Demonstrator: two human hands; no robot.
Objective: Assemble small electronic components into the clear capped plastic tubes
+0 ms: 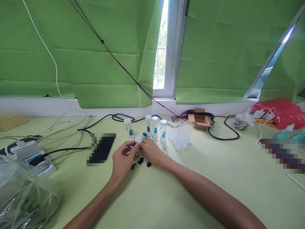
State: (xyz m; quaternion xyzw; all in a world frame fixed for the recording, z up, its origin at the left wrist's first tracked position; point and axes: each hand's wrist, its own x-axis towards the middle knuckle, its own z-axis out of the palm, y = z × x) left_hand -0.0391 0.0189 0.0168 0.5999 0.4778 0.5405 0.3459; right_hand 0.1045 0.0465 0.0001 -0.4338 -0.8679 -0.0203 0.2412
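Observation:
My left hand (122, 159) is closed in a pinch around a small dark-blue piece with a thin dark stem (133, 135) standing up from it. Right beside it, almost touching, my right hand (151, 151) has its fingers pressed together; what they hold is hidden. A small blue piece (145, 135) shows just past its knuckles. Under the hands lie several small black parts (141, 161), including a round black disc (149, 164). Behind the hands stand several clear tubes with white caps (163, 130), with small blue or green pieces inside.
Clear empty tubes (182, 135) cluster right of the capped ones, near an open cardboard box (200, 121). A black phone-like slab (102, 149) lies left. Black cable (224, 139) runs along the back. A plastic bag (26, 194) fills the near left; a red bag (286, 113) sits far right.

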